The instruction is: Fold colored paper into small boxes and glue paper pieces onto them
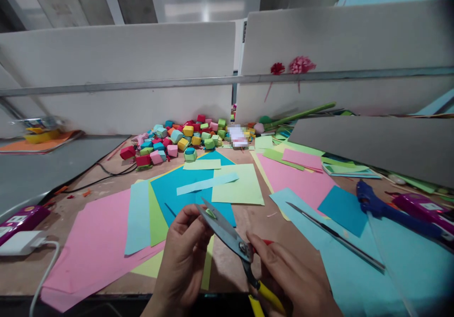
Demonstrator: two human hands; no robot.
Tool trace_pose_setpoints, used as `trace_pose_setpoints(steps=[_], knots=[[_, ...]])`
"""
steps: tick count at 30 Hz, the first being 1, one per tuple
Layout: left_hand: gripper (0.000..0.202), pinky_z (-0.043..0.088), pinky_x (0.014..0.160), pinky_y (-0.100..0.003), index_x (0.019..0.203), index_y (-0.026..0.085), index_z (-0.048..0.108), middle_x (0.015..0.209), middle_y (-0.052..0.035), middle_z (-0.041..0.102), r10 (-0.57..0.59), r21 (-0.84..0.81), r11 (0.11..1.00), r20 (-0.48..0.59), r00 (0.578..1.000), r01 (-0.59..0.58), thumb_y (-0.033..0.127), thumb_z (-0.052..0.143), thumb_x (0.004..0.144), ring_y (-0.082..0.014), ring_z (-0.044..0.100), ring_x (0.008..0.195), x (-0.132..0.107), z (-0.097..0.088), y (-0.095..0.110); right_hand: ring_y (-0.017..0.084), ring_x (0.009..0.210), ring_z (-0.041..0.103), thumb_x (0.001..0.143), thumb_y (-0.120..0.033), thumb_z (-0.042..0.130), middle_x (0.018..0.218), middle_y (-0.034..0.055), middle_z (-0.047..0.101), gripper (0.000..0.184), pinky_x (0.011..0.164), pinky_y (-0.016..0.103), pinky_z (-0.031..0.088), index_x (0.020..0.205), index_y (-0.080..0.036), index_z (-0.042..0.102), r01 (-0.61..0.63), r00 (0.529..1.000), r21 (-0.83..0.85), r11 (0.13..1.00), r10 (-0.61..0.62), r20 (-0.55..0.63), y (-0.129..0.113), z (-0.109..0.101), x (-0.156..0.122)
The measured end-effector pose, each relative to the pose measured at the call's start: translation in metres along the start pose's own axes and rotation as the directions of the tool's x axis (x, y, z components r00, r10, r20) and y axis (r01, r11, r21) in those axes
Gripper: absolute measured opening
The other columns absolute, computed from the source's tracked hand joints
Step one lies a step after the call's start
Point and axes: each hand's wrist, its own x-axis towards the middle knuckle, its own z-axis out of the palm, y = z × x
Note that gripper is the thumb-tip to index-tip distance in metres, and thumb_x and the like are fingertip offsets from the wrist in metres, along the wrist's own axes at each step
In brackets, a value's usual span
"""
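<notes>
My right hand grips a pair of scissors with yellow handles, the blades pointing up and left. My left hand is closed in a pinch at the blade tips, holding a small green paper piece against them. Both hands hover over the near edge of a wooden table covered in coloured paper sheets: pink, teal, light green and light blue.
A heap of small folded paper cubes lies at the back. A metal ruler and a blue glue gun lie to the right. A white charger with cable sits at the left edge. White partition boards stand behind.
</notes>
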Motion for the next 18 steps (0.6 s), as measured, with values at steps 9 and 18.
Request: trace_pose_setpoints(steps=[9, 18], knots=[[0.03, 0.051, 0.054, -0.009, 0.073, 0.016, 0.069, 0.073, 0.0038, 0.066, -0.046, -0.022, 0.999, -0.094, 0.995, 0.044, 0.018, 0.09, 0.051, -0.003, 0.058, 0.056, -0.002, 0.003, -0.004, 0.023, 0.086, 0.069, 0.075, -0.006, 0.051, 0.101, 0.0111, 0.07, 0.074, 0.073, 0.029, 0.057, 0.146, -0.016, 0.035, 0.071, 0.997, -0.079, 0.994, -0.07, 0.015, 0.003, 0.0, -0.005], [0.028, 0.051, 0.055, -0.009, 0.072, 0.017, 0.069, 0.072, 0.0022, 0.067, -0.072, 0.103, 0.992, -0.058, 0.996, 0.077, 0.02, 0.089, 0.053, -0.007, 0.063, 0.063, -0.002, 0.004, -0.006, 0.027, 0.101, 0.066, 0.083, -0.025, 0.061, 0.115, 0.0135, 0.068, 0.047, 0.082, 0.034, 0.053, 0.128, -0.014, 0.055, -0.425, 0.895, -0.421, 0.802, 0.442, -0.062, 0.062, -0.066, 0.087]])
